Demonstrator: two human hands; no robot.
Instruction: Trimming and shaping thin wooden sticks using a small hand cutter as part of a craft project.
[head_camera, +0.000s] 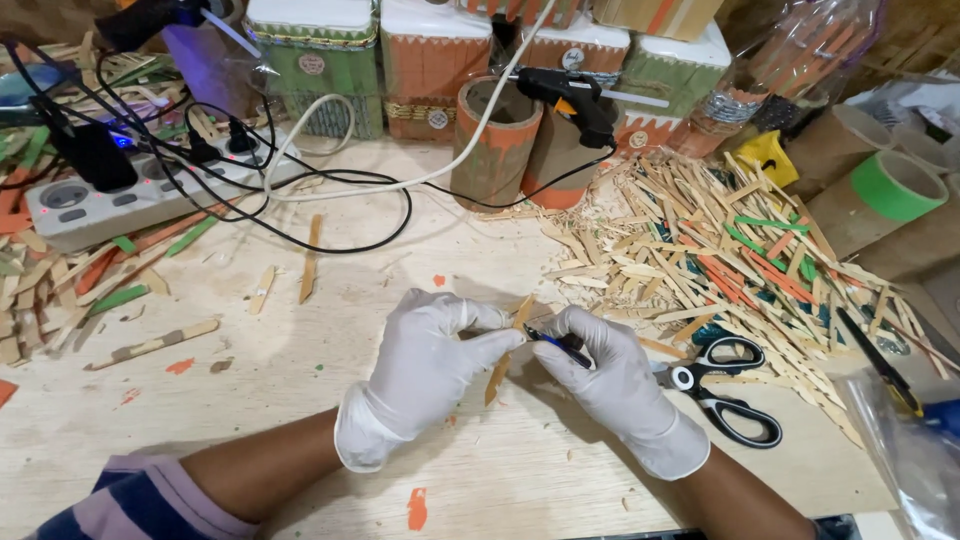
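**Gloved hands work a stick on a cluttered bench**

The pale wooden table (300, 400) is flecked with orange paint; a power strip (120, 195) lies far left; green and orange boxes (430, 60) line the far edge; scissors (725, 385) lie right, beside a stick pile (720, 250). The left hand (430, 365) pinches a wooden stick (505, 355) at centre; the right hand (610, 375) grips a dark pen (555, 343) against it.

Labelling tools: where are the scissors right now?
In the head view, the scissors lie on the table right of the right hand, at the near edge of the stick pile.
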